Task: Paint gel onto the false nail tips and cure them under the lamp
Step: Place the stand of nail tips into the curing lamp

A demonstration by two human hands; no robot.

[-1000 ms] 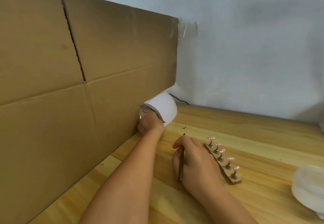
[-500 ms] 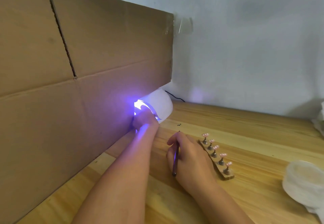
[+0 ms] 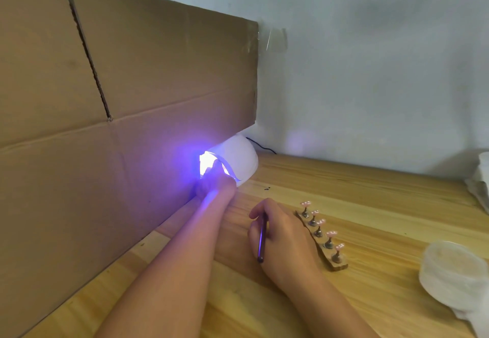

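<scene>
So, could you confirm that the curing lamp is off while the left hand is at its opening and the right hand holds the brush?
Not quite: the head view shows the curing lamp glowing violet, so it is on. The left hand is at its opening and the right hand holds the brush.

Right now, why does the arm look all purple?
In the head view, the white dome-shaped lamp glows violet, tinting the left hand at its mouth, the brown cardboard sheet and the thin dark brush in the right hand; glare whites out the lamp's opening, hiding what is inside.
</scene>
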